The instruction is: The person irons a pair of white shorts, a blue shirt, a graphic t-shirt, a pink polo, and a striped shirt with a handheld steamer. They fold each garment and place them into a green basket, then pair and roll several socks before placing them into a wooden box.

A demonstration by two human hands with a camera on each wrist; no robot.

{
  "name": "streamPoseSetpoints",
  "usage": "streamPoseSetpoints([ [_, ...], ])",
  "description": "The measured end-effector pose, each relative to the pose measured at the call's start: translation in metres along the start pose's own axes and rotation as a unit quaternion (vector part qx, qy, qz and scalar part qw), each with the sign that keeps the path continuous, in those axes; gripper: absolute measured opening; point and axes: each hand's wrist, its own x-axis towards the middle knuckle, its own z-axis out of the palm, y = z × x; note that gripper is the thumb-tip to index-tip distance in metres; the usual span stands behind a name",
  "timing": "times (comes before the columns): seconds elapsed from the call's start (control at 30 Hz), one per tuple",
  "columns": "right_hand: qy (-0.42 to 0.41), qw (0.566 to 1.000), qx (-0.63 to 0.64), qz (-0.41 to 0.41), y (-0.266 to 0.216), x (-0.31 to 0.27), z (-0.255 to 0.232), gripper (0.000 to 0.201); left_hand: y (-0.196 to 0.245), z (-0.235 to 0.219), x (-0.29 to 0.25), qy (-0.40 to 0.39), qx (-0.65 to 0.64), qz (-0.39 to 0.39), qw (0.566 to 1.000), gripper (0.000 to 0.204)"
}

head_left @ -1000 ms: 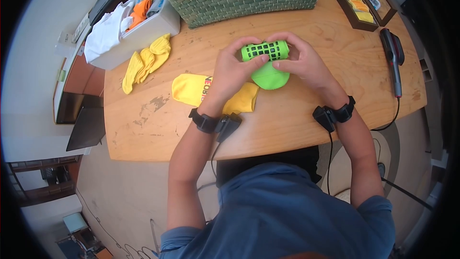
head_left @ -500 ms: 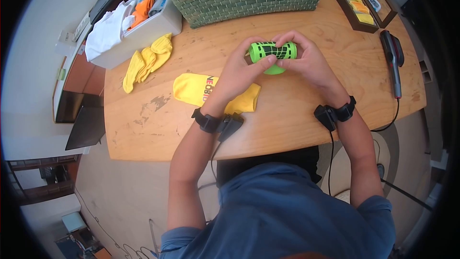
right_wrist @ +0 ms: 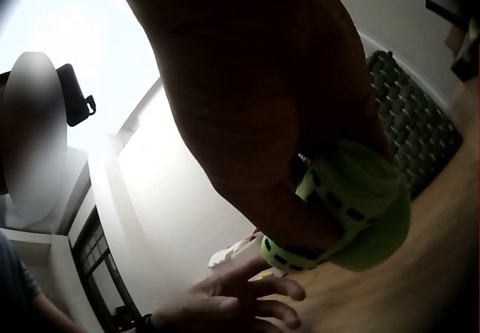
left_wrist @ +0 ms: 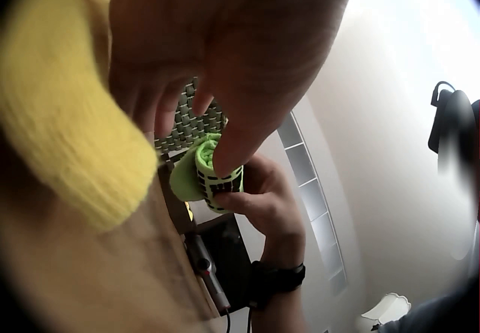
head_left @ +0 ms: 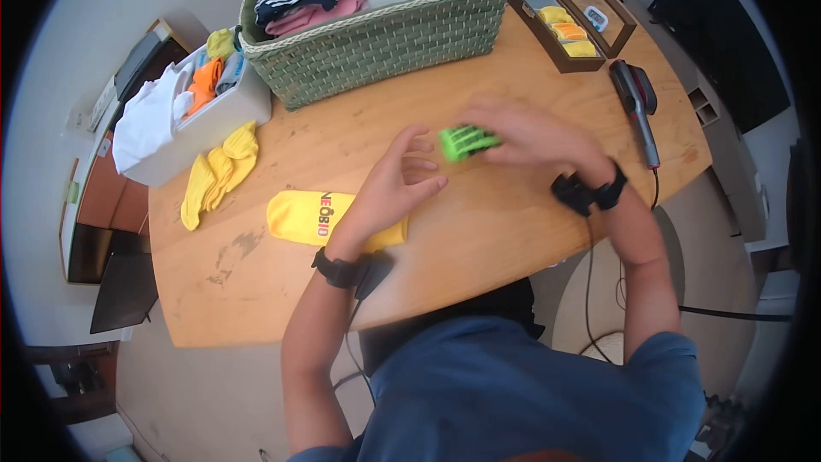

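A rolled green sock with a black grid pattern [head_left: 464, 143] is pinched between the thumb and fingers of my right hand [head_left: 534, 133]. The left wrist view shows the roll [left_wrist: 217, 174] with a loose green part hanging beside it. My left hand [head_left: 392, 178] is off the roll, fingers apart and slightly bent, holding nothing. In the right wrist view the green sock [right_wrist: 367, 205] lies in the right hand, with the left hand [right_wrist: 232, 299] below it. A yellow sock with lettering [head_left: 299, 216] lies flat on the table, partly under the left forearm.
A green woven basket [head_left: 385, 56] of clothes stands at the back, beside a white bin [head_left: 205, 128] of clothes. Folded yellow socks [head_left: 221, 173] lie in front of the bin. At the right are an open wooden box [head_left: 556, 47] and a corded handheld device [head_left: 637, 111].
My left hand has let go of the green roll and moved away to the left. My right hand alone holds the roll. The head view has shifted.
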Motion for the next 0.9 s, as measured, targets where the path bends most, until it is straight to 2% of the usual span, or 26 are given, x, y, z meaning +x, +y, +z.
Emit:
streamPoseSetpoints([
  [0.07, 0.026, 0.997, -0.056, 0.049, 0.024, -0.009, -0.036, 0.048, -0.002, 0.000, 0.000, 0.014, -0.005, -0.020, 1.000, 0.060],
  [0.13, 0.060, 0.990, -0.117, 0.044, 0.069, -0.015, -0.076, 0.047, -0.006, -0.001, 0.003, 0.020, 0.004, -0.029, 0.999, 0.057],
  [0.17, 0.078, 0.986, -0.114, 0.099, 0.088, -0.017, -0.094, 0.046, -0.008, -0.002, 0.004, 0.022, 0.001, -0.031, 0.999, 0.055],
  [0.23, 0.123, 0.971, -0.183, 0.092, 0.155, -0.017, -0.125, 0.044, -0.013, -0.001, 0.005, 0.027, -0.002, -0.039, 0.999, 0.053],
  [0.27, 0.113, 0.968, -0.165, 0.152, 0.187, -0.014, -0.141, 0.042, -0.015, -0.001, 0.007, 0.029, -0.010, -0.043, 0.999, 0.052],
  [0.4, 0.132, 0.955, -0.148, 0.219, 0.277, 0.005, -0.166, 0.038, -0.021, -0.004, 0.009, 0.037, -0.044, -0.060, 0.997, 0.049],
  [0.47, 0.124, 0.950, -0.120, 0.261, 0.299, 0.018, -0.166, 0.038, -0.021, -0.004, 0.009, 0.040, -0.064, -0.065, 0.995, 0.048],
  [0.57, 0.097, 0.939, 0.003, 0.331, 0.324, 0.033, -0.163, 0.040, -0.021, -0.004, 0.009, 0.041, -0.086, -0.073, 0.993, 0.045],
  [0.67, 0.107, 0.918, -0.187, 0.332, 0.338, 0.032, -0.143, 0.041, -0.018, -0.005, 0.010, 0.041, -0.106, -0.080, 0.990, 0.043],
  [0.73, 0.059, 0.900, -0.164, 0.399, 0.332, 0.035, -0.144, 0.041, -0.018, -0.005, 0.011, 0.039, -0.124, -0.079, 0.988, 0.042],
  [0.8, 0.082, 0.920, -0.141, 0.355, 0.351, 0.030, -0.140, 0.044, -0.016, -0.004, 0.011, 0.041, -0.117, -0.086, 0.989, 0.041],
  [0.87, 0.105, 0.928, -0.146, 0.327, 0.348, 0.026, -0.139, 0.043, -0.017, -0.003, 0.012, 0.040, -0.112, -0.088, 0.989, 0.040],
  [0.9, 0.082, 0.929, -0.150, 0.329, 0.346, 0.027, -0.142, 0.043, -0.018, -0.003, 0.012, 0.040, -0.110, -0.087, 0.989, 0.040],
])
